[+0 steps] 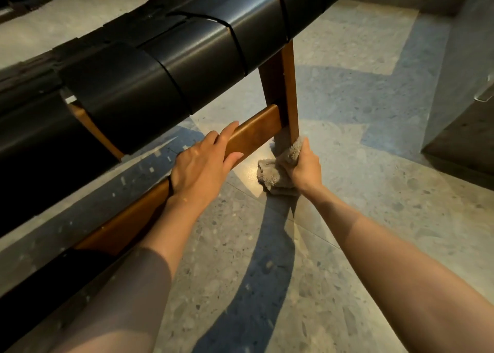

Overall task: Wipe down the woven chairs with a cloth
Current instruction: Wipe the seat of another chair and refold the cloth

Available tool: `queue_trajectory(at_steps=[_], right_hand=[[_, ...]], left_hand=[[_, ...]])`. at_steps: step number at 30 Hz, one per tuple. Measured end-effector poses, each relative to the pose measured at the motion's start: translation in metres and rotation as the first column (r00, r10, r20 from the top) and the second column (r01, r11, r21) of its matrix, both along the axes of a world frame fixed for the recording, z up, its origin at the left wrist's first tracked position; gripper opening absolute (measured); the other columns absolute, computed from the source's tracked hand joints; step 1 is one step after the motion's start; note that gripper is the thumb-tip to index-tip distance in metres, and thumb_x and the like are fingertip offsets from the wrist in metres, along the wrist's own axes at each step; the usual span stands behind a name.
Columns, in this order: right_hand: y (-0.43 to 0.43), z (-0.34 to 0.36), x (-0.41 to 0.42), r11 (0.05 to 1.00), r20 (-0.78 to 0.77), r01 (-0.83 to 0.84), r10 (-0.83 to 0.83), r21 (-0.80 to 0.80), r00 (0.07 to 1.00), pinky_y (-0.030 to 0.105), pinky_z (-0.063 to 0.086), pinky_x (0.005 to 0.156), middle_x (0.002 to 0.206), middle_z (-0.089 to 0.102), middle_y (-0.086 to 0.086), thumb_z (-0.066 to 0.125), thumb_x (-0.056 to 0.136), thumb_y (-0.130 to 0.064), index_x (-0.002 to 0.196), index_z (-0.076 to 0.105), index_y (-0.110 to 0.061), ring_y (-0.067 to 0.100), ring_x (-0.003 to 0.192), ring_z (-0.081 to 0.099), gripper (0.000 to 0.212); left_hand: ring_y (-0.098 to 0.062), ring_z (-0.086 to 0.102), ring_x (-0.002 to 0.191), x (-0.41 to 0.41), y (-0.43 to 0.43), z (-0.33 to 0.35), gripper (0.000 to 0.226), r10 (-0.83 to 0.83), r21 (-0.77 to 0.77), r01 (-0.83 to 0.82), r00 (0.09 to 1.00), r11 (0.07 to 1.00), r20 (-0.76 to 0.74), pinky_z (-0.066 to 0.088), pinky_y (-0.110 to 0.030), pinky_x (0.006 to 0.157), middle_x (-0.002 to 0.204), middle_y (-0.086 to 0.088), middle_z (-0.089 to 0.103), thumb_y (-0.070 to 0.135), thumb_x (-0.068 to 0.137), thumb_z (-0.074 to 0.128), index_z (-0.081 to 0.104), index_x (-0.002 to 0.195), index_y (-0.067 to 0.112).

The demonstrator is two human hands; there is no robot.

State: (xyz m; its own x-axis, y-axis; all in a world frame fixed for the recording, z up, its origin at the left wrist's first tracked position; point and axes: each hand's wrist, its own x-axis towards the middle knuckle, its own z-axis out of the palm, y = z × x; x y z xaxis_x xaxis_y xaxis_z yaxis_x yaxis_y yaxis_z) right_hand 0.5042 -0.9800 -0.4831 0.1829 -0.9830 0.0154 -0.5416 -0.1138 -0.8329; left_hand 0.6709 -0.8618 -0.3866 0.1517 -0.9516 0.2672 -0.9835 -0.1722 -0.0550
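A woven chair (pixel 171 66) with wide black straps over a brown wooden frame fills the upper left. A wooden crossbar (pixel 256 133) runs low between its legs, and my left hand (pixel 203 163) rests on that bar with its fingers laid over the top. My right hand (pixel 306 165) grips a beige fluffy cloth (pixel 275 173) bunched around the foot of the front wooden leg (pixel 287 93). Part of the cloth lies on the floor beside the leg.
Speckled terrazzo floor (pixel 361 219) spreads to the right and toward me, crossed by the shadows of my arms. A grey cabinet or wall base (pixel 459 128) stands at the right edge. More dark furniture shows at the top left.
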Motion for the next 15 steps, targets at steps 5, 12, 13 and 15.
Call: queue_trajectory(at_steps=[5,12,13,15], right_hand=[[0.009,0.0,-0.006,0.999,-0.139,0.016,-0.01,0.045,0.99,0.042,0.049,0.089,0.118,0.055,0.014,0.061,0.088,-0.007,0.129,0.038,-0.008,0.029,0.107,0.054,0.046],[0.049,0.03,-0.025,0.999,-0.01,0.046,-0.046,-0.015,0.999,0.017,0.037,0.068,0.103,0.052,-0.003,0.053,0.094,-0.013,0.115,0.046,-0.019,0.012,0.089,0.049,0.022],[0.055,0.038,-0.027,0.999,0.012,0.039,-0.038,-0.005,0.999,0.019,0.038,0.073,0.106,0.051,-0.003,0.053,0.095,-0.014,0.121,0.046,-0.017,0.011,0.092,0.048,0.028],[0.071,0.055,-0.029,0.999,0.057,0.018,-0.02,0.038,0.998,0.025,0.042,0.082,0.112,0.049,-0.004,0.052,0.096,-0.014,0.132,0.037,-0.017,0.01,0.097,0.047,0.039]], left_hand=[[-0.02,0.061,0.091,0.005,0.002,-0.001,0.067,-0.037,0.011,0.038,0.999,0.999,-0.03,0.039,-0.027,0.063,0.119,-0.004,0.055,0.051,0.094,0.034,-0.003,0.149,0.041],[-0.024,0.048,0.121,0.005,0.019,0.011,0.073,-0.065,0.104,0.081,0.986,0.991,-0.153,0.045,-0.038,0.094,0.142,-0.004,0.04,0.031,0.097,0.048,0.0,0.151,0.032],[-0.024,0.045,0.125,0.004,0.025,0.012,0.074,-0.037,0.106,0.055,0.986,0.993,-0.161,0.041,-0.038,0.099,0.145,-0.004,0.037,0.028,0.096,0.05,0.0,0.151,0.03],[-0.025,0.033,0.136,-0.001,0.038,0.013,0.078,0.02,0.093,-0.001,0.977,0.996,-0.214,0.027,-0.039,0.111,0.152,-0.005,0.028,0.024,0.095,0.052,-0.002,0.151,0.026]])
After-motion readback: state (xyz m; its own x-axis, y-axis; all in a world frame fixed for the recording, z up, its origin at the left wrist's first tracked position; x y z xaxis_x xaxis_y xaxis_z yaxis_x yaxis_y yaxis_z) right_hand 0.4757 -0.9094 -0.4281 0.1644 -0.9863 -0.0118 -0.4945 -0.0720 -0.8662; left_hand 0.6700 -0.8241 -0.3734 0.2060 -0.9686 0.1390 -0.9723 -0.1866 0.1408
